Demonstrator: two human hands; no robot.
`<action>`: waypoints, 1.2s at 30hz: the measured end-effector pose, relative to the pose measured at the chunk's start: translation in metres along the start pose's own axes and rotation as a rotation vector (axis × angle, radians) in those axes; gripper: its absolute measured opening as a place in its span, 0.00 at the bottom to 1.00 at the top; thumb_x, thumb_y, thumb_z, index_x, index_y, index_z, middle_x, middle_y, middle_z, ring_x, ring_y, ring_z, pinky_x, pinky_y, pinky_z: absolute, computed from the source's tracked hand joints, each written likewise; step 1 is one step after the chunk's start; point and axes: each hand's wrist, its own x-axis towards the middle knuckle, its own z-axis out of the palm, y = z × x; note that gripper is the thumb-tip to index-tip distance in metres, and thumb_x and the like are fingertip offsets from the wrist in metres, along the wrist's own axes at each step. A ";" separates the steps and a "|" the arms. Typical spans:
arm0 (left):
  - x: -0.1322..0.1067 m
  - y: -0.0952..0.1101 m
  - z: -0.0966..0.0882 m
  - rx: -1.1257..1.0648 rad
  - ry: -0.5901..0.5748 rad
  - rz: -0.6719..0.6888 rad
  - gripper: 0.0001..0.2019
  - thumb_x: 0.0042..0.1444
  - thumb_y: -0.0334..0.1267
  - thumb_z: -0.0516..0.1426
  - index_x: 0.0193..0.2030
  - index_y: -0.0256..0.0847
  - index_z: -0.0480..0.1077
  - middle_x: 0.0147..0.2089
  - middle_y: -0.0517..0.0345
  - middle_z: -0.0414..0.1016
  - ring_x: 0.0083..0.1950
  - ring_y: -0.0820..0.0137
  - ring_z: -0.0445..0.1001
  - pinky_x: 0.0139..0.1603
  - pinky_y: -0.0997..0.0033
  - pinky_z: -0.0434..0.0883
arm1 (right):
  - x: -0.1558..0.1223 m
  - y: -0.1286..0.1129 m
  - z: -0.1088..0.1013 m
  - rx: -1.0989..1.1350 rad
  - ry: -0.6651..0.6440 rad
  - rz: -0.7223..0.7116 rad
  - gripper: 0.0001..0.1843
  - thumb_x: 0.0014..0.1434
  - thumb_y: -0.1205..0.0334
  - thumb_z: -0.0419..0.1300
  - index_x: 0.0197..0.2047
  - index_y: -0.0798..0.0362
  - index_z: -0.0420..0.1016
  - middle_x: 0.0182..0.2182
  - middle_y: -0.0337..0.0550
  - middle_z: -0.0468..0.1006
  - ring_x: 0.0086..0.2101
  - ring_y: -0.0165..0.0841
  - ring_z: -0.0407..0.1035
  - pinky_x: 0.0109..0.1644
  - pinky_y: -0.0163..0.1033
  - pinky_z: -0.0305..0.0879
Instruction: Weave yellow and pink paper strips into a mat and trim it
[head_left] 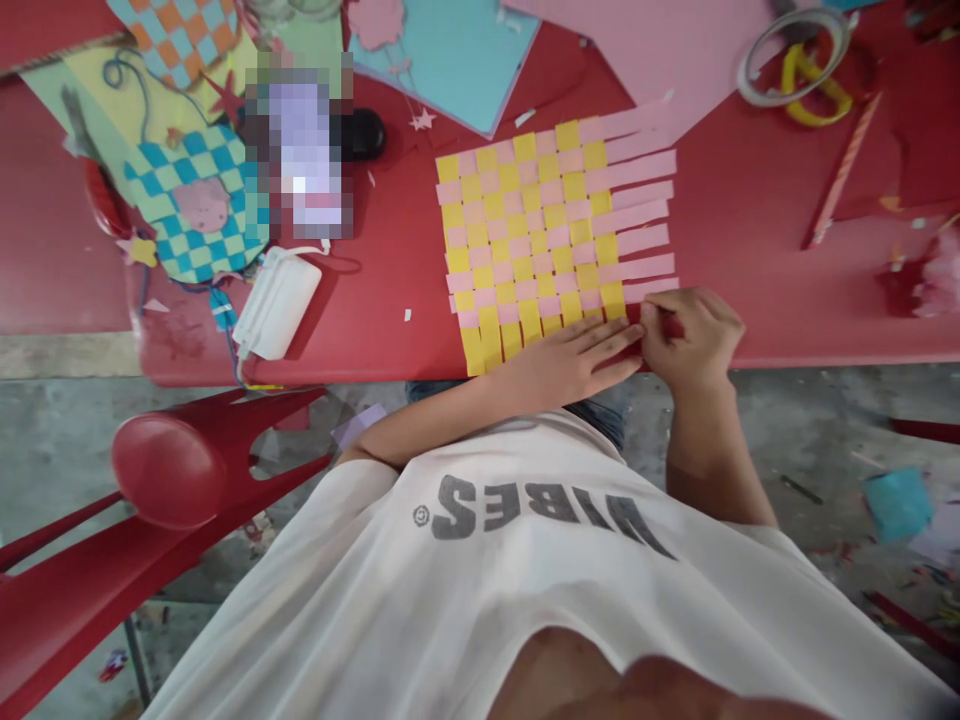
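At the woven paper mat point(529, 215), alignment is apparently underway: left hand point(574, 362) flat (five o'clock), right hand point(697, 332) curled (four o'clock), pinch unclear; next, steadiness seems required.

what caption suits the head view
Left hand and right hand at a pink-yellow paper weave on a red table.

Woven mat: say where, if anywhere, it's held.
The mat has its near edge under the left hand; whether the right hand pinches its nearest pink strip cannot be told.
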 end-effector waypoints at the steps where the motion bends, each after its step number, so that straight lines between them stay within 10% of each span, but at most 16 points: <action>1: 0.001 -0.001 0.004 0.006 -0.011 -0.006 0.27 0.85 0.36 0.55 0.86 0.39 0.67 0.90 0.42 0.65 0.92 0.54 0.65 0.95 0.48 0.63 | 0.001 0.000 0.000 0.002 -0.014 -0.003 0.08 0.77 0.57 0.64 0.47 0.44 0.86 0.40 0.48 0.91 0.40 0.49 0.85 0.49 0.56 0.80; 24: -0.002 -0.004 0.020 -0.031 -0.003 -0.032 0.27 0.84 0.32 0.53 0.86 0.36 0.68 0.88 0.43 0.68 0.91 0.55 0.65 0.96 0.48 0.62 | 0.007 -0.004 0.003 -0.042 -0.140 0.076 0.08 0.75 0.55 0.65 0.53 0.41 0.85 0.50 0.49 0.91 0.51 0.55 0.84 0.62 0.67 0.78; 36: -0.027 -0.012 -0.007 -0.102 -0.018 -0.086 0.34 0.79 0.42 0.65 0.87 0.39 0.66 0.90 0.40 0.63 0.94 0.48 0.59 0.97 0.38 0.57 | 0.015 -0.002 0.008 0.003 -0.097 0.024 0.06 0.78 0.56 0.67 0.48 0.42 0.87 0.48 0.47 0.90 0.48 0.50 0.82 0.59 0.62 0.76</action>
